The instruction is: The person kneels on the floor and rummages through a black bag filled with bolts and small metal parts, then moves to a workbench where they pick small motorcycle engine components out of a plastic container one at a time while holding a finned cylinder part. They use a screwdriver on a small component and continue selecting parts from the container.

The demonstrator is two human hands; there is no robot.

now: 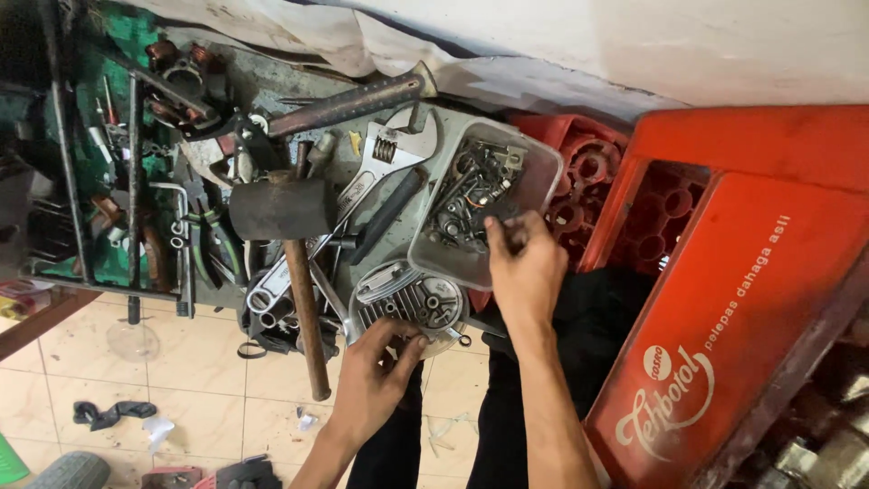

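Over the cluttered counter (362, 163), I am steadying a round finned metal cover (407, 303) with my left hand (376, 376), fingers curled up under its near rim and gripping it. My right hand (523, 267) is reaching into the clear plastic tub (539, 177) just to the right of the cover, fingertips pinched together on something small among the bolts (471, 195); what exactly I am pinching I cannot tell.

I am judging the cover to be cast metal: stiff, fairly heavy for its size, likely oily and a bit slippery, with fins that give the fingers purchase. Its rim seems the best place to hold, thumb on the face and fingers beneath, since it is hanging partly over the counter edge. The loose hardware is small, hard and light, easy to drop, so a fingertip pinch suits it. The tub looks thin and flexible and would tip if pushed on one wall.

To the left are lying a mallet (281, 213) and a wrench (385, 154); a red crate (724, 299) is standing to the right.
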